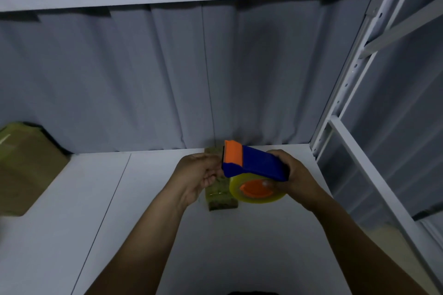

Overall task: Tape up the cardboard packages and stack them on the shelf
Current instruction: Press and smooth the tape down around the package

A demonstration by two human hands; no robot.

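While the right hand point(296, 176) keeps the blue tape dispenser point(256, 163) gripped in its fingers point(280, 156), the left hand point(199, 175) holds curled fingers point(211, 178) at the orange cutter end, probably to draw tape out. Whether they pinch a loose end I cannot tell. Below both hands, seemingly untouched, the small package point(219, 200) lies on the white shelf point(119, 222), with a larger cardboard package point(26, 170) well off to the left.

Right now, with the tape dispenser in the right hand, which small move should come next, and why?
Probably draw a length off the tape dispenser with the left hand and lay it on the small package. The right hand grips the dispenser above that package, and the left hand is at its orange cutter.
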